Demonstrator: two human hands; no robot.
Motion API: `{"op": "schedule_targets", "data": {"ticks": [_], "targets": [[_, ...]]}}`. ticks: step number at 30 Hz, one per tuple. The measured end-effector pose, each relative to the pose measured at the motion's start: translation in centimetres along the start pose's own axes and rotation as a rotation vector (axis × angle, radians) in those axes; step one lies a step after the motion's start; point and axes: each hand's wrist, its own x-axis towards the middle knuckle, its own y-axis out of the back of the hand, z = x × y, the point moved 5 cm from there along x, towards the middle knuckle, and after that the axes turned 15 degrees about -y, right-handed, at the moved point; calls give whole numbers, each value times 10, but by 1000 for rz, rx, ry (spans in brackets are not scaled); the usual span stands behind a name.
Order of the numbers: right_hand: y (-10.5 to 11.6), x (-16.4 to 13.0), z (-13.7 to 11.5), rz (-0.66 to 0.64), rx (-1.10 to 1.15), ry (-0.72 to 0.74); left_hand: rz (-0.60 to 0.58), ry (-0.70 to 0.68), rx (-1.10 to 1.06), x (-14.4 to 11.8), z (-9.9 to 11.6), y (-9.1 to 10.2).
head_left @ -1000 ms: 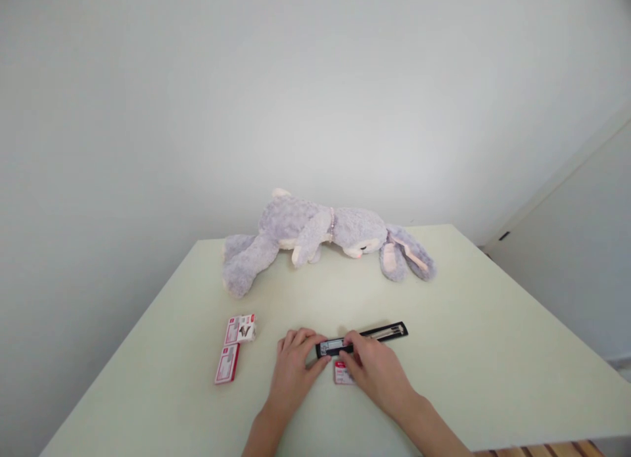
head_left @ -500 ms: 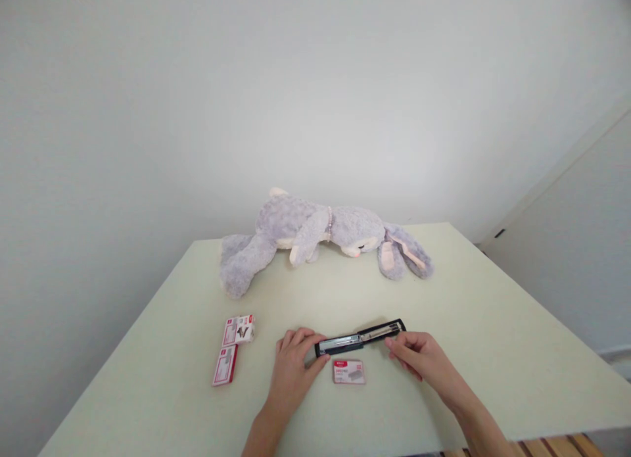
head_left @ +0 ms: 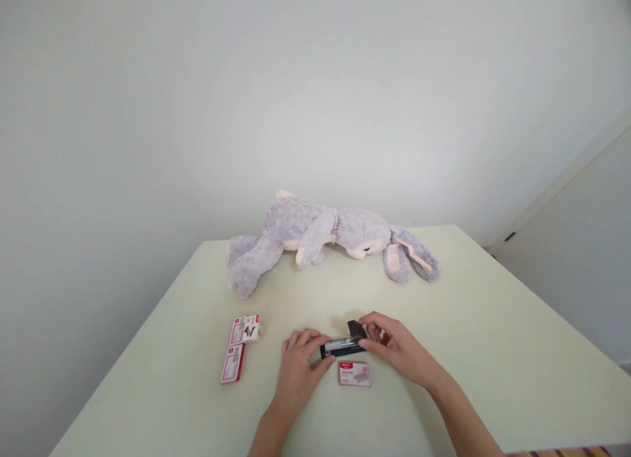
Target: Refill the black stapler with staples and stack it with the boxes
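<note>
A black stapler (head_left: 342, 346) lies on the table with its top arm tilted up at the right end. My left hand (head_left: 302, 365) grips the stapler's left end between thumb and fingers. At the other end, my right hand (head_left: 394, 348) pinches the raised top arm, its thumb near the hinge. The metal staple channel shows between the hands. Just in front of the stapler is a small red-and-white staple box (head_left: 354, 374), touched by neither hand.
Two more red-and-white boxes lie to the left, one staple box (head_left: 231, 363) below another box (head_left: 245, 329) with dark staples on its top. A grey plush rabbit (head_left: 315, 230) lies along the back of the table (head_left: 473, 338), near the wall.
The stapler's top arm, laid out flat to the right before, has swung up. My right hand has moved left and taken hold of it. The view has shifted slightly.
</note>
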Motion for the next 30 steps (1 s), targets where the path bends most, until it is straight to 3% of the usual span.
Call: {"op": "schedule_targets", "data": {"ticks": [4, 7, 10, 12, 16, 18, 20, 24, 26, 30], "targets": [[-21, 13, -16, 31, -226, 54, 23, 4, -1, -1, 1, 2], [-30, 22, -11, 80, -250, 23, 69, 23, 5, 0, 6, 8], [-31, 32, 3, 138, -222, -26, 110, 25, 4, 2, 25, 14], [-28, 38, 15, 161, -186, -58, 30, -85, -57, 6, 50, 10], [-14, 42, 38, 197, -98, -113, -266, -371, -213, 6, 90, -5], [-8, 37, 48, 214, -50, -138, -297, -323, -179, 3, 82, -4], [-7, 27, 56, 222, -1, -161, -256, -193, -102, -1, 59, 4], [-28, 8, 65, 201, 157, -219, -152, -5, -41, -10, 16, 13], [-46, 3, 65, 165, 284, -244, -132, 0, -69, -11, 12, 8], [-70, 1, 55, 118, 373, -210, -119, -30, -135, -11, 24, -9]]}}
